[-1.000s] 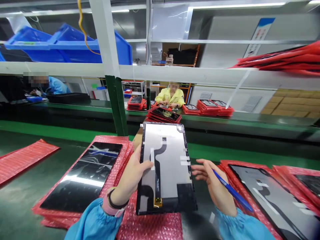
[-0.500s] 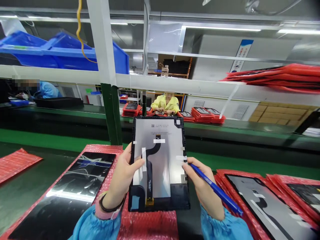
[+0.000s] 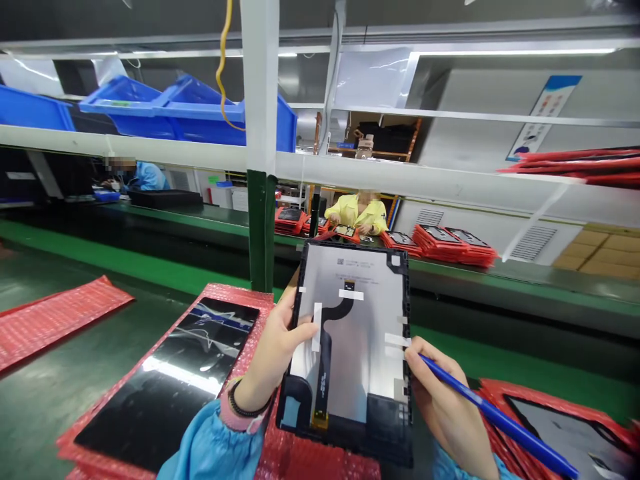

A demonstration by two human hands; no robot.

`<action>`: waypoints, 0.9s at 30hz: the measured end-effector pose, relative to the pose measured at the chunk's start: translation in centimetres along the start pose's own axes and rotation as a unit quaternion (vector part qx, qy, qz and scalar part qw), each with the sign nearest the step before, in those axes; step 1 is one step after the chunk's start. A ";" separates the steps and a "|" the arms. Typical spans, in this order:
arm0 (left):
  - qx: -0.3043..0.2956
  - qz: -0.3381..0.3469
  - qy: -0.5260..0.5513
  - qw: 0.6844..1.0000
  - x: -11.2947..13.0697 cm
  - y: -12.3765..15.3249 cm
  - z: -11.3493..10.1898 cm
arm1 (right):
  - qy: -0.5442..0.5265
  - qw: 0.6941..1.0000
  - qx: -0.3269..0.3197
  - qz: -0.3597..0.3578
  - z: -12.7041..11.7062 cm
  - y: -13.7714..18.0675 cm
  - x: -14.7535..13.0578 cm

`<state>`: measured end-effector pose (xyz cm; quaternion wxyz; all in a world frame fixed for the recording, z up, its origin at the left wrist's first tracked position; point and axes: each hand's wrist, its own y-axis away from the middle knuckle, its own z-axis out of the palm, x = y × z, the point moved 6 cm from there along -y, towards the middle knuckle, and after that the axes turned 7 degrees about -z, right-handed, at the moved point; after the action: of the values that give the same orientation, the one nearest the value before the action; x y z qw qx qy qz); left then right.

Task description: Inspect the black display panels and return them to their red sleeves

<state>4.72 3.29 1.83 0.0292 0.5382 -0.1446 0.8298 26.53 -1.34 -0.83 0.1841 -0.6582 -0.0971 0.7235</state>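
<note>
A tablet display panel (image 3: 350, 360) is held up, back side toward me, showing its silvery plate, white tape strips and a dark flex cable (image 3: 326, 353). My left hand (image 3: 280, 340) grips its left edge, the thumb lying on the back near a tape strip and the fingers hidden behind. In my right hand (image 3: 447, 393) is a blue pen-like tool (image 3: 500, 419), slanting down to the right. Thumb and fingertips of that hand touch the panel's right edge beside a white tape strip (image 3: 397, 340). The tool's tip is hidden by the fingers.
To the left, a dark screen (image 3: 170, 380) lies on red bubble wrap (image 3: 220, 293); another red bubble sheet (image 3: 65, 317) is farther left. Wrapped panels (image 3: 565, 433) lie at right. A green-and-white post (image 3: 261, 227) stands ahead, with blue bins (image 3: 200, 110) overhead. Two co-workers sit beyond.
The view has swung left, so the surroundings shift rightward. The panel sits lower and further right in view, slightly tilted. Both hands keep their hold.
</note>
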 end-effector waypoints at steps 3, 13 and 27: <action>0.007 -0.007 0.001 1.000 -0.1 -0.2 -0.3 | -0.021 1.000 0.002 0.012 0.1 0.0 0.0; 0.072 0.052 -0.114 0.990 0.4 -0.1 -1.1 | -0.059 0.994 0.086 0.045 -0.3 -0.7 0.8; -0.214 0.369 -0.454 0.783 -0.8 2.1 3.8 | -0.260 0.956 0.004 0.139 1.1 1.1 2.2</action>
<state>8.01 0.35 2.09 -0.2332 0.7380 -0.5026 0.3851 25.17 -1.39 -3.19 0.0531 -0.4541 -0.0466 0.8882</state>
